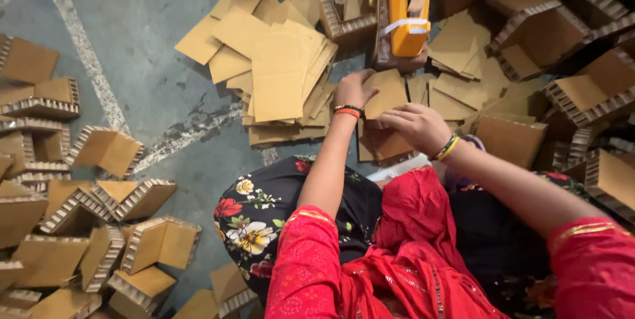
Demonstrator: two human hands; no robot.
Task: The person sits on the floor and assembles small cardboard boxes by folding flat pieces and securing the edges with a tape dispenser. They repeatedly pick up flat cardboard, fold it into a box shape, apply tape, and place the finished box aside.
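Left hand [352,89] flat, fingers spread on a brown cardboard piece [387,94] down on the floor [132,41]; right hand [413,126] curled over its near edge, touching. Loose card stack [281,74] just beside, orange tape dispenser [409,8] right above. Real chance of nudging that stack into a slide, or catching fingers on honeycomb corner pieces [106,150].

1 orange tape dispenser [409,8], 2 hands, 1 loose heap of flat cardboard sheets [278,74]
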